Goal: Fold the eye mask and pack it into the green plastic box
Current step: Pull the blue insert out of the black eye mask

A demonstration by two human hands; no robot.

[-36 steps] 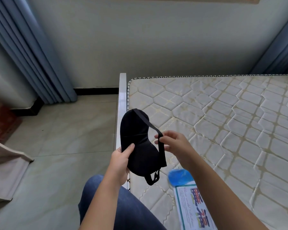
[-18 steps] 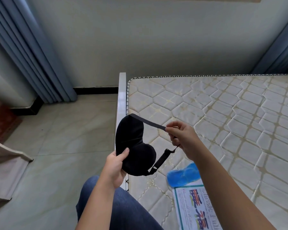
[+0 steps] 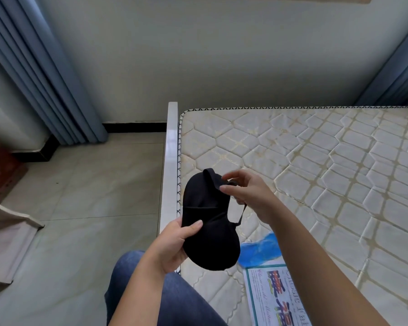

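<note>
1. We see the black eye mask [image 3: 209, 234] held up over the mattress [image 3: 327, 161] edge, between both hands.
2. Left hand [image 3: 172, 248] grips its lower edge (thumb on front).
3. Right hand [image 3: 247, 194] pinches the strap [image 3: 213, 178] at its top.

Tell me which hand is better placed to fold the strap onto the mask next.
Right, probably: the right hand pinches the strap atop the eye mask; the left hand only grips its lower edge.
</note>
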